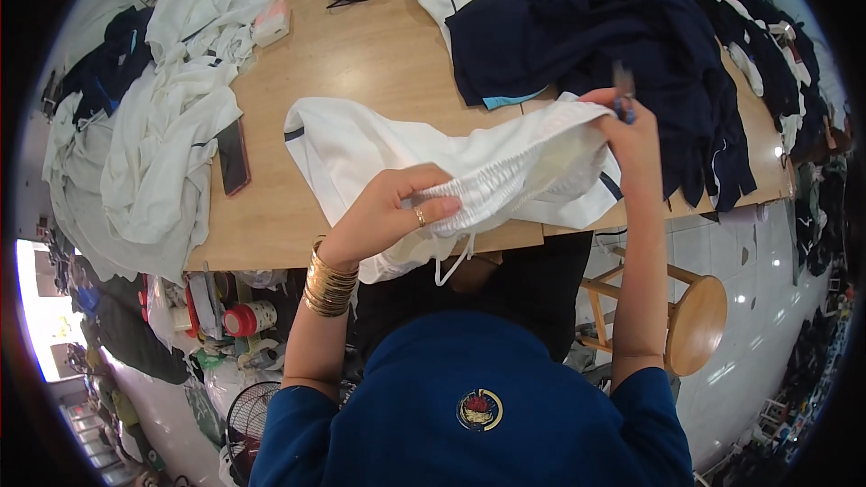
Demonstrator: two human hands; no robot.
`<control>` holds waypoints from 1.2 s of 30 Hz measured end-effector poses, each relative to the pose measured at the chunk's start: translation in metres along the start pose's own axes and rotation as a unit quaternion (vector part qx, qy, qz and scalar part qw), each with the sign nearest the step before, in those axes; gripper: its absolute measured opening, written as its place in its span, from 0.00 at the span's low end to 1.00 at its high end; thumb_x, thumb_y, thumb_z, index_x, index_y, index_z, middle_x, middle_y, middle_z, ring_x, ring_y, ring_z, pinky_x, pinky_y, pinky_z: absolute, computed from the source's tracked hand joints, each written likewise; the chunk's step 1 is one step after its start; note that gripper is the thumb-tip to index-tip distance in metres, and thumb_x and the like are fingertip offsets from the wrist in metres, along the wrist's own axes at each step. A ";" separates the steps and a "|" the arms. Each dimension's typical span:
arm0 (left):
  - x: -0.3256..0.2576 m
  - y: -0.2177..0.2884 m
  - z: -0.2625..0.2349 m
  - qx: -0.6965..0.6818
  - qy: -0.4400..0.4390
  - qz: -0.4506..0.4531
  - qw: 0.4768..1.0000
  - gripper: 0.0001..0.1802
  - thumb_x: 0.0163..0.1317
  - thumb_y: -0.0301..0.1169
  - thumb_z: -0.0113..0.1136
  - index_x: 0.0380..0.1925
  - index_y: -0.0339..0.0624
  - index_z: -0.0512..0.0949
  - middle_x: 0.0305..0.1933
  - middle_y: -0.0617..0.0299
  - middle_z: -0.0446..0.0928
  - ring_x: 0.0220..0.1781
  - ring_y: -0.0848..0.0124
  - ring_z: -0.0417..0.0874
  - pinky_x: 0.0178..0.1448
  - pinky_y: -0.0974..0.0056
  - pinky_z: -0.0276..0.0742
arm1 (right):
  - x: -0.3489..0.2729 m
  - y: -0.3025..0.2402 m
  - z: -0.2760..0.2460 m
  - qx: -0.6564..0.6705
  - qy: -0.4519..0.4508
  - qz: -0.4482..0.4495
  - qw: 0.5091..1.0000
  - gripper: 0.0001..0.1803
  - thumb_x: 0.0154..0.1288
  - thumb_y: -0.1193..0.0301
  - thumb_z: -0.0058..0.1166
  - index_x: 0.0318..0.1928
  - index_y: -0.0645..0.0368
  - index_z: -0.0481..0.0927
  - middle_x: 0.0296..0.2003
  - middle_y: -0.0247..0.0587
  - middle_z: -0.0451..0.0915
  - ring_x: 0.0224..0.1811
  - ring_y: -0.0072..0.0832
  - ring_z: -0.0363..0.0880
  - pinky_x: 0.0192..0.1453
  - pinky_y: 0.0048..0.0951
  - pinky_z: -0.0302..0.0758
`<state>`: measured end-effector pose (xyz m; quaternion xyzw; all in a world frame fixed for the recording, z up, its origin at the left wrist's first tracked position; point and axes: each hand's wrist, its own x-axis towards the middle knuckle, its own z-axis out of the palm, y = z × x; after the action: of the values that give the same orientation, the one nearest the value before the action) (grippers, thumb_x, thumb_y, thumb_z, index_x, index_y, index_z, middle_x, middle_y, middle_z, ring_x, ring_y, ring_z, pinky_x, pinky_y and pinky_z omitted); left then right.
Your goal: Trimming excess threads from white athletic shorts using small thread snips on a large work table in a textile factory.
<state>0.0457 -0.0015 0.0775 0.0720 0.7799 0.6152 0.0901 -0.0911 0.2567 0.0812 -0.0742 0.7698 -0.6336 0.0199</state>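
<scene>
White shorts (379,140) with a gathered elastic waistband are spread between my two hands at the table's near edge. My left hand (392,212) pinches the waistband, thumb on top. A white drawstring (454,263) dangles below it, past the table edge. My right hand (631,140) is closed on the waistband's other end, lifting it above the table. The same hand also holds small snips (624,95) with a blue part, blades pointing up and blurred. A dark stripe shows at each leg of the shorts, whose lower folds hide part of the waistband.
Dark navy garments (586,36) are heaped on the wooden table (361,54) beyond my right hand. White garments (171,117) hang over its left side, beside a phone (233,158) and a small pink-white packet (272,22). A wooden stool (696,325) stands at the right.
</scene>
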 end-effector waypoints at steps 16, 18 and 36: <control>0.007 0.000 0.041 -0.222 0.111 -0.097 0.964 0.12 0.61 0.31 0.61 0.40 0.34 0.77 0.33 0.67 0.78 0.34 0.83 0.73 0.39 0.75 0.70 | -0.109 -0.022 0.031 0.233 -0.284 0.191 0.911 0.17 0.74 0.64 0.37 0.46 0.67 0.72 0.27 0.44 0.81 0.31 0.26 0.83 0.38 0.22 0.78; 0.006 0.003 0.045 -0.216 0.118 -0.086 0.966 0.12 0.61 0.30 0.61 0.40 0.34 0.77 0.34 0.66 0.79 0.35 0.82 0.74 0.40 0.75 0.71 | -0.114 -0.029 0.032 0.222 -0.289 0.193 0.911 0.16 0.74 0.65 0.37 0.47 0.67 0.72 0.28 0.45 0.81 0.32 0.26 0.83 0.38 0.22 0.78; 0.011 0.009 0.067 -0.293 0.181 -0.075 0.936 0.09 0.59 0.24 0.61 0.38 0.34 0.74 0.37 0.60 0.80 0.36 0.78 0.78 0.44 0.72 0.73 | -0.114 -0.018 0.034 0.185 -0.266 0.182 0.928 0.16 0.74 0.66 0.37 0.48 0.67 0.71 0.28 0.42 0.81 0.30 0.22 0.82 0.37 0.20 0.78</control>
<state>0.0508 0.0664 0.0705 -0.1294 0.5711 0.8106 0.0102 0.0272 0.2366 0.0851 -0.0935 0.6060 -0.7070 0.3524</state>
